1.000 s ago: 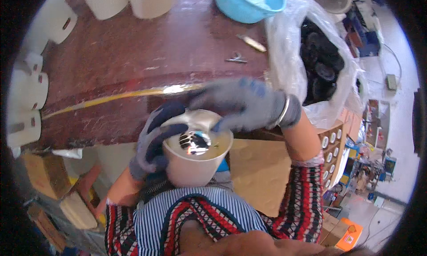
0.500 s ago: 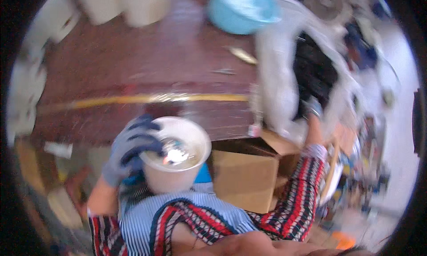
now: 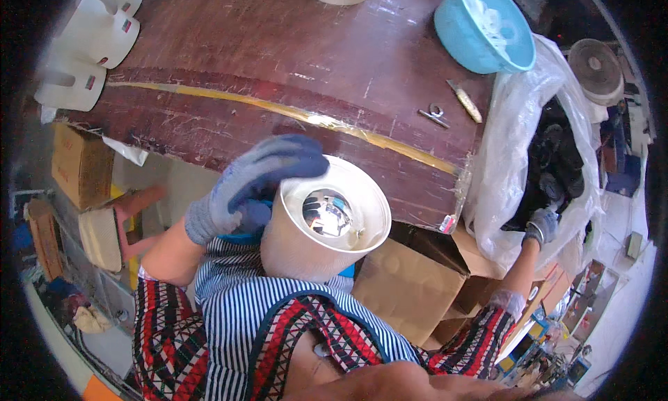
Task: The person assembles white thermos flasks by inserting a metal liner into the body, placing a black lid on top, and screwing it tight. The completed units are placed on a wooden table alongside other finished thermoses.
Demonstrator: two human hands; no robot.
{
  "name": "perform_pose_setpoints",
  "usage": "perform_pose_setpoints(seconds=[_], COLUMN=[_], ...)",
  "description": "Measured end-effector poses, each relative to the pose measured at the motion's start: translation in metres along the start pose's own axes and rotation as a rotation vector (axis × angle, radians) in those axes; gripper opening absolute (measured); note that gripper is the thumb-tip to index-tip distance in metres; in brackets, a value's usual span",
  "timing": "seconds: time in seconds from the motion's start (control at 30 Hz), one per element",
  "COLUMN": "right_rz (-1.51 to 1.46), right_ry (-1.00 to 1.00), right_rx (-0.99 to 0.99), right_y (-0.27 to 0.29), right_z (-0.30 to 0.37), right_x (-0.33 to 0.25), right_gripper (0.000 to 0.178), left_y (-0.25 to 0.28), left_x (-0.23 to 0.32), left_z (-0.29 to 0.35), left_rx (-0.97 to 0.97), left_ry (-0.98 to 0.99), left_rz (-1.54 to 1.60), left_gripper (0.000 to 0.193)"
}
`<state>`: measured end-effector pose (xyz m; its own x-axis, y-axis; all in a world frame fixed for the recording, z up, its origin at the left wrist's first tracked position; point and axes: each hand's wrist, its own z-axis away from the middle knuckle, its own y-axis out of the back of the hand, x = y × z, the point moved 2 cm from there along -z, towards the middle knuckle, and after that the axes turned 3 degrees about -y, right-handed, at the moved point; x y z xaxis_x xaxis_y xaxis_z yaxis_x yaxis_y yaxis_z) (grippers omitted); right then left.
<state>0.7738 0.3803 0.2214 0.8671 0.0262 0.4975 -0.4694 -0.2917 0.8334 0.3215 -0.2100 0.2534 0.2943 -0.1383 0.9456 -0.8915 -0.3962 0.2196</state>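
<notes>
In front of my body sits a white round plastic tub [image 3: 296,244], tilted toward me, with a shiny chrome dome [image 3: 327,213] inside it. My left hand [image 3: 261,182], in a grey-and-blue glove, grips the tub's left side, its fingers lying over the rim. Off to the right, my gloved right hand [image 3: 543,227] reaches into a clear plastic bag [image 3: 504,171] full of black parts [image 3: 553,164]. Its fingers look curled among those parts, and what they hold is hard to make out.
On the brown table [image 3: 278,67] lie a knife [image 3: 465,101] and a small metal piece [image 3: 434,116]. A blue basin [image 3: 466,39] with clear plastic pieces stands at its far right. White housings [image 3: 90,42] line the left. A cardboard box [image 3: 407,282] sits below the table edge.
The view has shifted, so the table and bag appear turned and the picture is sharper. My left hand stays on the tub, and my right hand is still inside the bag.
</notes>
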Motion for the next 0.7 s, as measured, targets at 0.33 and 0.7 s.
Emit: perform_pose_setpoints(seconds=[0.33, 0.7], right_rz=[-1.683, -0.773], right_ry=[0.750, 1.549], right_rx=[-0.100, 0.725], right_y=[0.349, 0.413], right_z=[0.226, 0.299], right_x=[-0.174, -0.207], right_gripper=[0.036, 0.056], left_y=[-0.027, -0.010], left_x=[0.033, 0.043], left_z=[-0.062, -0.025], left_rx=[0.042, 0.011], left_ry=[-0.010, 0.057], left_rz=[0.781, 0.923], left_gripper=[0.088, 0.074])
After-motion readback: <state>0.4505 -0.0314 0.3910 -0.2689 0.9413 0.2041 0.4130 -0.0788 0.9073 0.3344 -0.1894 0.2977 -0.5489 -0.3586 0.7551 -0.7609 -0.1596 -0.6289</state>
